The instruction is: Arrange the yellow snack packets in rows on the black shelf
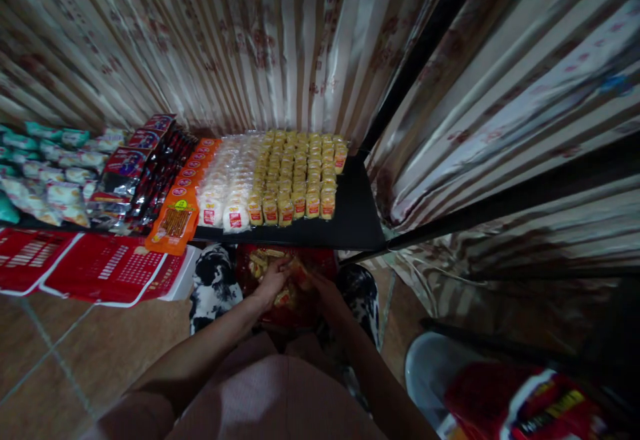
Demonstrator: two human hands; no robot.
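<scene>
Striped curtains [240, 40] fill the bkgd. L to R on the black table [357, 207] I get green pkts [37, 130], dark pkts [160, 173], an orange bag [173, 220], white pkts [235, 187], then yellow pkts [300, 180] in rows nr ctr. Below ctr, a red container [327, 261] sits between the legs [215, 287], w/ loose yellowish pkts [257, 263], the ones being handled. L hand [274, 280] is in among them, fingers curled; R hand [323, 287] is just beside, fingers pointing inward. Can't tell if either grips anything. I'd take one pkt at a time, pinch lightly so the wrapper doesn't tear, & keep wrists off the table edge. Lower R, a bucket [417, 367] & red bag [480, 393] are cut off. Hard to see: R fingers (shadow), container bottom, small print.
</scene>
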